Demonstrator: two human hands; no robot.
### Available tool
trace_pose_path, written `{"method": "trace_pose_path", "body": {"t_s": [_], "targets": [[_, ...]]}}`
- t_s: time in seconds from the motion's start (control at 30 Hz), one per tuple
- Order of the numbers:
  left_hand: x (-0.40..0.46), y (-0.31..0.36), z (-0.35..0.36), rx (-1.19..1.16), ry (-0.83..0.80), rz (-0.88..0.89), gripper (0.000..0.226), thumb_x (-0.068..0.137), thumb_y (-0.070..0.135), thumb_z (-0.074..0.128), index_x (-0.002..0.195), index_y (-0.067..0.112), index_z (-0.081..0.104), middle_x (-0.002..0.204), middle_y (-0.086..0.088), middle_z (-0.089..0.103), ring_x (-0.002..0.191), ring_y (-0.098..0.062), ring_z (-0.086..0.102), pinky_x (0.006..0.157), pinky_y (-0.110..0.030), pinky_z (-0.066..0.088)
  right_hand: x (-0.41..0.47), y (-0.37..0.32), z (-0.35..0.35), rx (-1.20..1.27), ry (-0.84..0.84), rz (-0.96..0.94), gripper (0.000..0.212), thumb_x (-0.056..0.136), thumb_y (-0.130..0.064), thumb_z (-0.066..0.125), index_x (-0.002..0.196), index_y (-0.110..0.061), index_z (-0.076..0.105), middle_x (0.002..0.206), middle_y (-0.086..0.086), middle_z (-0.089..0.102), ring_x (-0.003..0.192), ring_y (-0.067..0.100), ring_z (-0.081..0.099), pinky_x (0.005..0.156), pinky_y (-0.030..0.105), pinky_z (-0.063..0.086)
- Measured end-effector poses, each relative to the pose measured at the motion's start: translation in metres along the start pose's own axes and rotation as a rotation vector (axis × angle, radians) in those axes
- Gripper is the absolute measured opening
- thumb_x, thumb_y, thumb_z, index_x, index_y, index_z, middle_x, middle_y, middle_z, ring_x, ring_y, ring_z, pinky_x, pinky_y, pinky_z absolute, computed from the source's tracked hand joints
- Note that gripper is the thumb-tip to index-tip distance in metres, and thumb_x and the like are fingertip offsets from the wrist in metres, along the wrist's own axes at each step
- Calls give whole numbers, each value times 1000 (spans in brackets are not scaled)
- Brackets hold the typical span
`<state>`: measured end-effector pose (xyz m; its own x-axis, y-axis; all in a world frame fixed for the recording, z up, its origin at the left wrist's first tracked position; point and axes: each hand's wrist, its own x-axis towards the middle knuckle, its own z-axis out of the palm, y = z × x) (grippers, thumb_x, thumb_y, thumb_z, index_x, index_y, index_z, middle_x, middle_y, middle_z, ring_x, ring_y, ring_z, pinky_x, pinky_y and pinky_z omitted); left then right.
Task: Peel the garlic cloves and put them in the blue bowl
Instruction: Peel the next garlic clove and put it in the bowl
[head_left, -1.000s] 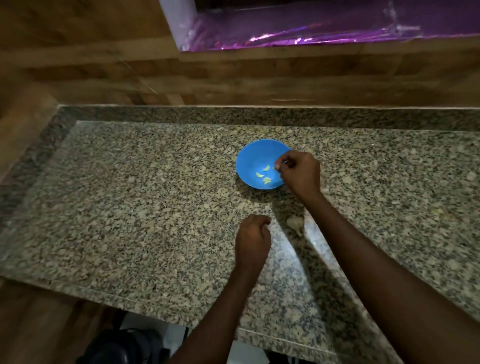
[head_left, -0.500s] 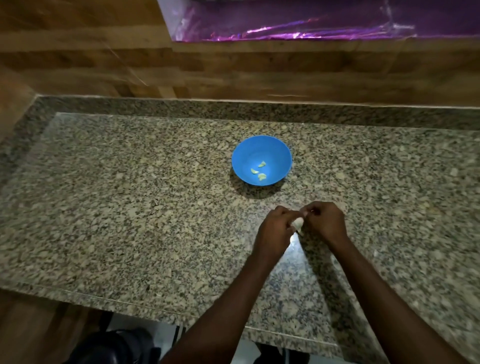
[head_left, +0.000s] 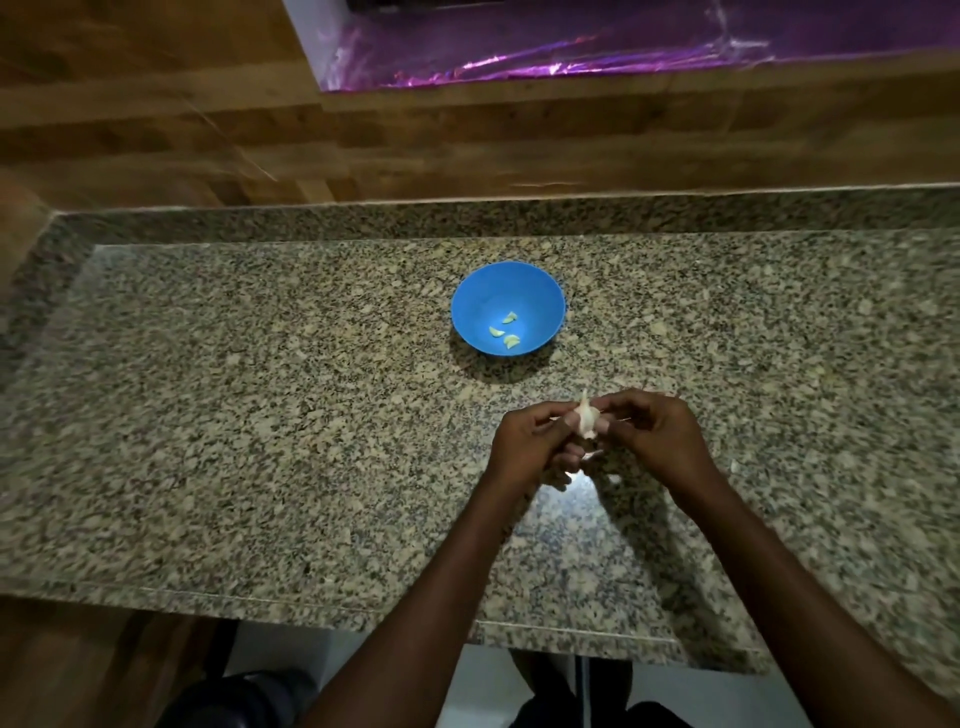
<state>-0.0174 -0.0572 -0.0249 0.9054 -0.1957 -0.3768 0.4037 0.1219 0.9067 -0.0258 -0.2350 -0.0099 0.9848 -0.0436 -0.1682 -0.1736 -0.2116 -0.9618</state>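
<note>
Head view: left hand (head_left: 530, 441) and right hand (head_left: 649, 436) both pinch garlic bulb (head_left: 742, 420) near blue bowl (head_left: 506, 280); pry one clove off, grip firm.

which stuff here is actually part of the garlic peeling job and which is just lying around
Part of the job:
garlic, held between left hand and right hand
blue bowl
three peeled cloves in the bowl

Just there:
granite counter
purple foil at the back
wooden wall
</note>
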Motion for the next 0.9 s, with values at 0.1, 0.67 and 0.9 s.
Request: {"method": "trace_pose_path", "body": {"t_s": [0.1, 0.67, 0.9], "targets": [[-9, 3, -1, -42, -53, 27, 22, 101, 11, 57, 116, 4, 70, 76, -14, 74, 61, -19, 69, 58, -24, 57, -10, -5, 4, 62, 64, -8, 13, 83, -5, 78, 94, -12, 78, 84, 6, 77, 78, 27, 75, 70, 40, 61], [-14, 25, 18, 182, 29, 188, 28, 82, 1, 77, 109, 9, 76, 103, -4, 77, 89, -16, 73, 82, -35, 60, -15, -42, -28, 371, -189, 297, 14, 87, 6, 68, 97, 2, 77, 95, 27, 74, 89, 41, 74, 74, 31, 62], [-7, 21, 28, 242, 86, 200, 28, 82, 4, 78, 108, 16, 77, 109, 0, 76, 100, -23, 73, 89, -48, 59, 1, -38, -24, 365, -89, 389, 6, 85, 8, 69, 85, 8, 75, 89, 32, 72, 81, 41, 74, 69, 32, 64]]}}
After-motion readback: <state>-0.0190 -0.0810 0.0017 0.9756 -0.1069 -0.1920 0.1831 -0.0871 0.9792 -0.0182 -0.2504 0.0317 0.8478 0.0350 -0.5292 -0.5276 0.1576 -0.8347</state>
